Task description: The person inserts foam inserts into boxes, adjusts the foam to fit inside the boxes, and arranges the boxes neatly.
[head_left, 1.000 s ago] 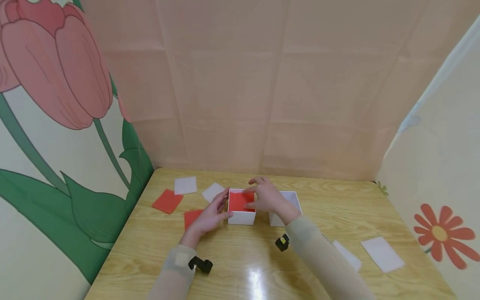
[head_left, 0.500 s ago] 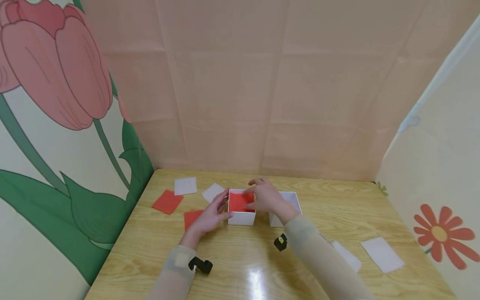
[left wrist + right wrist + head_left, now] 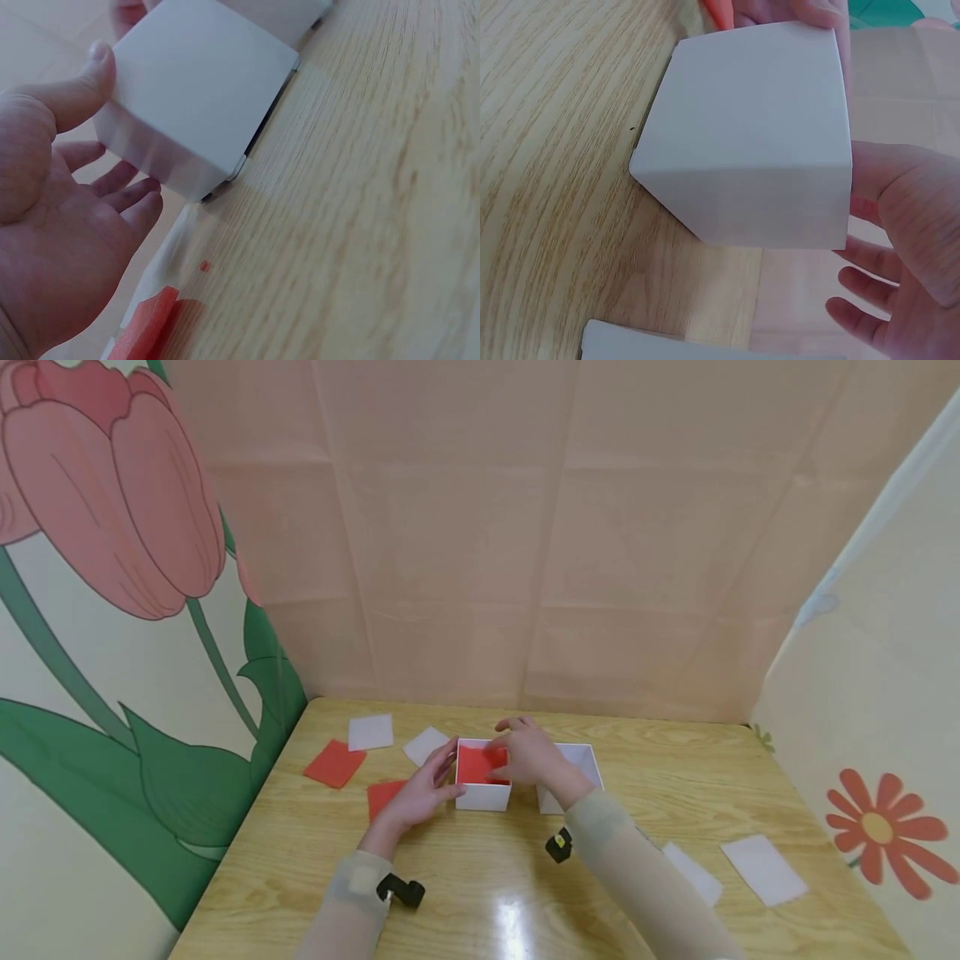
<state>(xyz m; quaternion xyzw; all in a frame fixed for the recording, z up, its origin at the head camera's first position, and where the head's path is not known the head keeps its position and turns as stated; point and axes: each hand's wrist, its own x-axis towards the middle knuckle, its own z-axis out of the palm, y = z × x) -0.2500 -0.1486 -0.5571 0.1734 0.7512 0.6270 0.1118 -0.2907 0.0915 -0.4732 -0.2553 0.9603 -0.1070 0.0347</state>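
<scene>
A white open-topped box (image 3: 483, 797) stands near the middle of the table, with a red square sheet (image 3: 474, 763) inside it. My left hand (image 3: 417, 795) holds the box at its left side; in the left wrist view its thumb lies on the front face and its fingers on the side wall. My right hand (image 3: 531, 755) reaches over the box's right rim. Its thumb dips inside onto the red sheet, while the other fingers spread loosely over the back of the box. In the right wrist view, the box wall (image 3: 750, 112) hides the right thumb's tip.
A second white box (image 3: 581, 756) stands close by on the right, partly behind the right wrist. Red squares (image 3: 335, 763) and white squares (image 3: 371, 732) lie at the left of the table. More white sheets (image 3: 765, 869) lie at the right, one partly behind the right forearm.
The right hand and forearm have shifted very slightly left, and the red sheet's right edge looks a little changed under the thumb. The left hand keeps its place on the box.
</scene>
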